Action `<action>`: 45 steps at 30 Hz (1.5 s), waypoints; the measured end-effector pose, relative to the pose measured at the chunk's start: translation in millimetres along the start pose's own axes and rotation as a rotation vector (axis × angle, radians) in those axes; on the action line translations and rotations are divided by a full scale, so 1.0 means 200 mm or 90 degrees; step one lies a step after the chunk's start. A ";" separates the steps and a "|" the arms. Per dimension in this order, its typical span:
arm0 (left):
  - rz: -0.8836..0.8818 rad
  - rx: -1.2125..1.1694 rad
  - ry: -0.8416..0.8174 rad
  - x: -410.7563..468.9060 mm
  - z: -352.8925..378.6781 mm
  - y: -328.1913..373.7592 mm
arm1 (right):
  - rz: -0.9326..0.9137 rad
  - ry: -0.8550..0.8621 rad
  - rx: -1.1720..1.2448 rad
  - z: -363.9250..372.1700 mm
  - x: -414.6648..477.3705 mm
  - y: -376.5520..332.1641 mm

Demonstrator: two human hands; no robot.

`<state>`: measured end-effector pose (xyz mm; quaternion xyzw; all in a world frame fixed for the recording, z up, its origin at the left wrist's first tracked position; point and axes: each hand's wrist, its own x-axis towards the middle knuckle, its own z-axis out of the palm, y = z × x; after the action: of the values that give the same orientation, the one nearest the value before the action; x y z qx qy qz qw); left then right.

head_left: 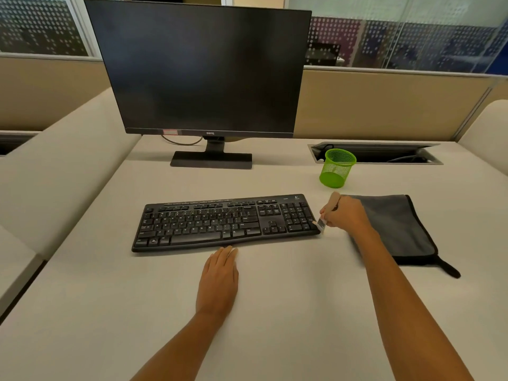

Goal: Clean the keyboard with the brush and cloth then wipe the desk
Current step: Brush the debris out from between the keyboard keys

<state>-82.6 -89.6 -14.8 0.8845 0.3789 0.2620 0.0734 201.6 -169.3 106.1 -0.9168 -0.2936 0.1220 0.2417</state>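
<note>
Keyboard (225,222): centre frame on desk (288,312).
Brush (328,213): grasped in my right hand (347,214), bristles at the keyboard's right end, for sweeping.
Left hand (220,276): flat, relaxed, fingertips at the keyboard's front edge, probably steadying.
Cloth (398,226): folded, right of frame, within reach for later.

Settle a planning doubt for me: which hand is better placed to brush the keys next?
Right, likely. The right hand grips the brush, bristles at the keyboard's right end; the left hand lies flat on the desk, fingertips by the keyboard's front edge.
</note>
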 end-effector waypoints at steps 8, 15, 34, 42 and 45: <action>-0.008 0.002 -0.003 -0.01 0.00 0.00 | 0.043 0.065 0.168 -0.08 0.03 0.04; -0.012 0.003 -0.015 0.00 0.00 0.00 | 0.020 0.017 0.154 0.02 0.17 0.02; 0.009 -0.004 0.005 0.02 0.03 -0.01 | 0.017 -0.016 0.045 0.24 0.48 0.03; -0.015 -0.004 -0.022 0.01 0.03 -0.01 | 0.015 0.049 0.064 0.30 0.51 0.04; -0.025 -0.011 -0.030 0.01 0.03 -0.01 | -0.019 0.081 0.037 0.31 0.50 0.04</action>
<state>-80.4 -86.0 -19.7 0.8821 0.3922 0.2430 0.0952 263.5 -92.0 40.1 -0.9107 -0.2880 0.0684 0.2882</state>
